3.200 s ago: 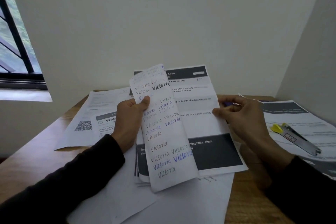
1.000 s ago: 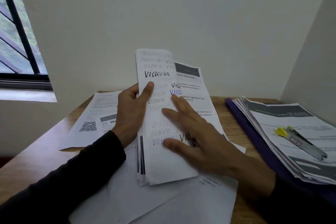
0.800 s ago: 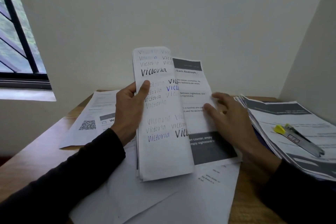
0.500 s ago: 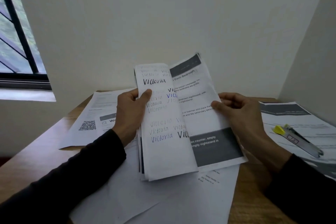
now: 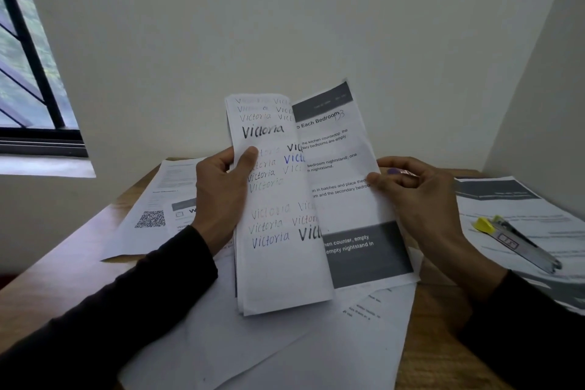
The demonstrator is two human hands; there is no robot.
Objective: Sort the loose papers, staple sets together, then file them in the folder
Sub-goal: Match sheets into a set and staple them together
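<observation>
Matt paper sheets (image 5: 278, 247) lie on a smooth wooden table (image 5: 57, 266); the stapler (image 5: 519, 244) looks glossy metal.

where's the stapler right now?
Head view, far right: the stapler lies untouched on top of the printed paper stack by the right wall, beyond the right hand, which holds a printed sheet.

Bare wood shows along the table's (image 5: 72, 266) left edge and in a strip near its right front edge. Loose sheets (image 5: 285, 342) cover the middle; a QR-code sheet (image 5: 152, 215) lies toward the back left corner. A paper stack (image 5: 519, 212) carrying a stapler (image 5: 519, 241) fills the right edge.
</observation>
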